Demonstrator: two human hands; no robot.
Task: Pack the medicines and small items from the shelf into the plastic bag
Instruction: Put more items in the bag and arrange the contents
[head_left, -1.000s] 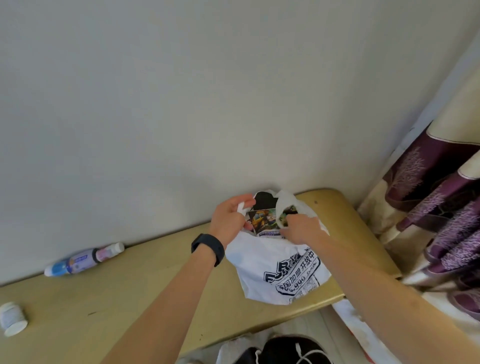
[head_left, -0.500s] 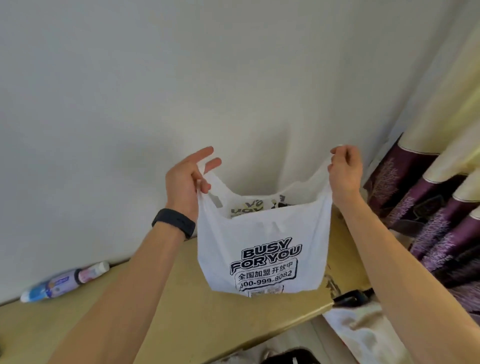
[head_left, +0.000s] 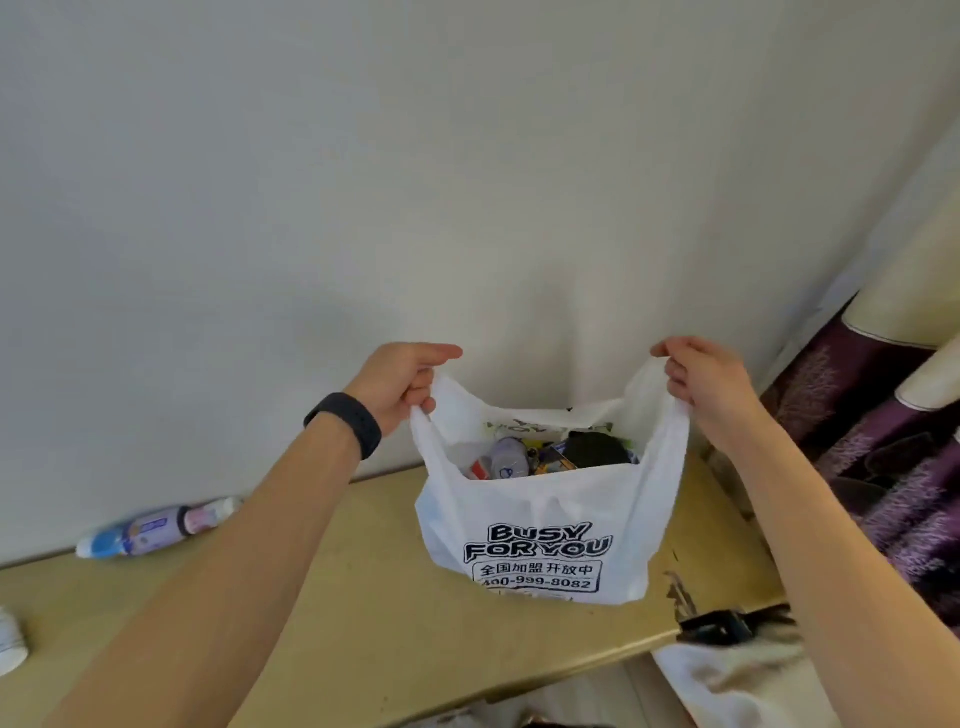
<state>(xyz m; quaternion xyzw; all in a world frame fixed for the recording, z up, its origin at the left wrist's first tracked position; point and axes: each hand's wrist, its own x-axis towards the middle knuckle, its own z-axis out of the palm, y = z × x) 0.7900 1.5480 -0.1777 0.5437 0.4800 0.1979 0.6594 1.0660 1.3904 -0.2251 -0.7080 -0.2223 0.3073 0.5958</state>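
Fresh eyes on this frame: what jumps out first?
A white plastic bag printed BUSY FOR YOU is held at centre over the wooden shelf, the left hand and the right hand each gripping one handle. Its open mouth shows small items. At far left a blue-and-pink bottle lies against the wall, not yet packed.

Single head-worn view, forward and down, close over the shelf
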